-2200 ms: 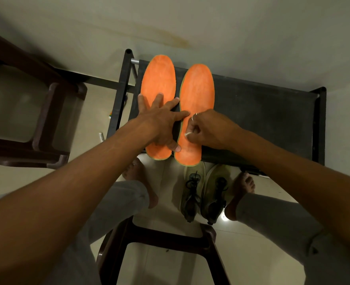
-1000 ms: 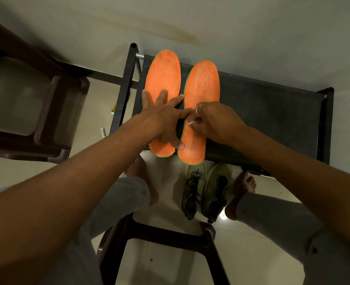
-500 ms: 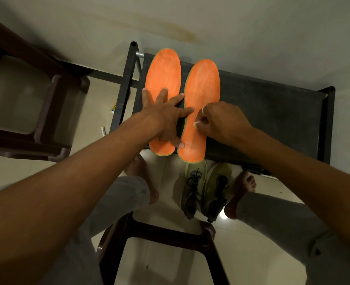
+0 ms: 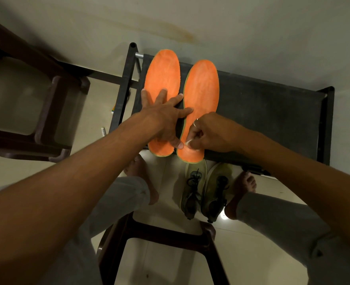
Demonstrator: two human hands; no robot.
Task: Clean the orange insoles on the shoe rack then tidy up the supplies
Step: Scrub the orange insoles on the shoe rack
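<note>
Insole (image 4: 202, 93): R hand (image 4: 211, 133) nearer heel

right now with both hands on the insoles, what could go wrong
1. Both orange insoles overhang the shoe rack at its front edge, so a hard rub from the right hand could slide one off onto the shoes below.
2. The left hand spans both insoles, covering patches that may go uncleaned.
3. The small white thing pinched in the right hand is hard to identify; it might slip out.
</note>
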